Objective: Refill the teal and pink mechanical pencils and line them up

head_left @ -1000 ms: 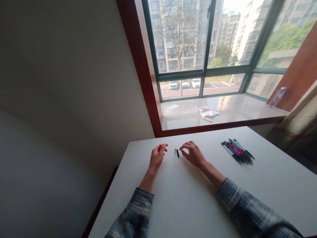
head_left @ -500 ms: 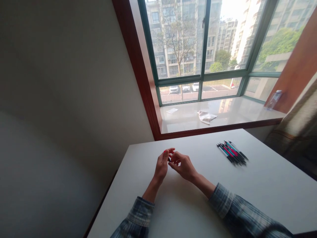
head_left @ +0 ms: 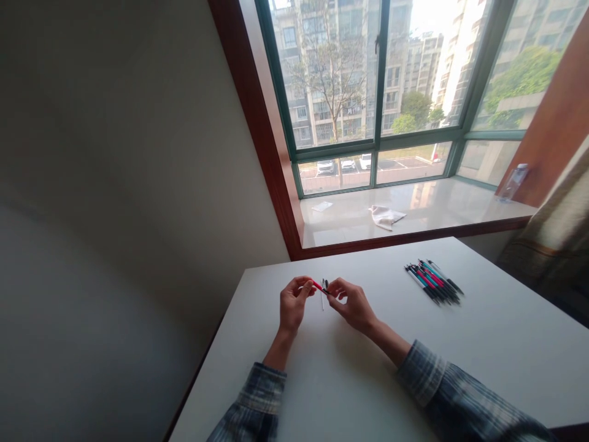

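Between both hands, above the white table (head_left: 359,380), a slim red pen barrel (head_left: 317,285) slants down to the right. My left hand (head_left: 291,303) is closed, pinching its red end between thumb and fingers. At its dark end, the fingertips of my right hand (head_left: 353,306) are pinched together on the pen. Just behind the pen, a thin white stick-like piece (head_left: 323,303) and a small black part (head_left: 325,283) show in the gap between the hands. Whether that black part lies on the table or is held, I cannot tell.
A bunch of pens (head_left: 435,282) in black, red, teal and white lies on the table to the right. Behind it, the window sill (head_left: 340,230) holds a crumpled white cloth (head_left: 386,217), a paper slip (head_left: 322,206) and a clear bottle (head_left: 513,183). A wall stands at left.
My hands have moved apart, the left to the left and the right slightly right. The red barrel now shows between them, and the white piece behind has come into view.
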{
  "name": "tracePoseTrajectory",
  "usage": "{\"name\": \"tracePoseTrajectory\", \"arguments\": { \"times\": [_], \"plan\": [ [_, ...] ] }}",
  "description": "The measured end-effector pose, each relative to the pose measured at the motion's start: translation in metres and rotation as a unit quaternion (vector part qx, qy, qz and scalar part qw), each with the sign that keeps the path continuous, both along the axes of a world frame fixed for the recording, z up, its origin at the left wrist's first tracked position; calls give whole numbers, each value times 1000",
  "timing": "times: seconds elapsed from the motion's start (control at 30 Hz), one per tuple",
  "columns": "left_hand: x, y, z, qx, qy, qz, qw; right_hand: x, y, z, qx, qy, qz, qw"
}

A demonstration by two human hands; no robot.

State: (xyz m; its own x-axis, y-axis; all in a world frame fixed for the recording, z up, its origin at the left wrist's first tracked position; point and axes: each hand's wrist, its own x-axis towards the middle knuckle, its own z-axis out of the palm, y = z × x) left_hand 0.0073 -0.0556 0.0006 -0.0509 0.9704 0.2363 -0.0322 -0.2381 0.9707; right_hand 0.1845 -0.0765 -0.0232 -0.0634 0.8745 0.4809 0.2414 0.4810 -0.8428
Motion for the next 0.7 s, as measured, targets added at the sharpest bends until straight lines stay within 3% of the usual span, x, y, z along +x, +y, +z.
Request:
{"name": "tracePoseTrajectory", "arguments": {
  "times": [0.13, 0.37, 0.6, 0.7],
  "plan": [
    [2, 1, -7, -64, -73, -9, 995, 3, 4, 5, -37, 107, -26, 993],
    [16, -10, -12, -187, -141, -133, 963, 13, 11, 15, -64, 236, -36, 969],
    [14, -9, -11, -208, -134, -119, 961, 20, 17, 15, -46, 231, -61, 970],
    [8, -5, -11, -183, -119, -76, 973, 25, 17, 12, 13, 114, -98, 988]
  ]
}}
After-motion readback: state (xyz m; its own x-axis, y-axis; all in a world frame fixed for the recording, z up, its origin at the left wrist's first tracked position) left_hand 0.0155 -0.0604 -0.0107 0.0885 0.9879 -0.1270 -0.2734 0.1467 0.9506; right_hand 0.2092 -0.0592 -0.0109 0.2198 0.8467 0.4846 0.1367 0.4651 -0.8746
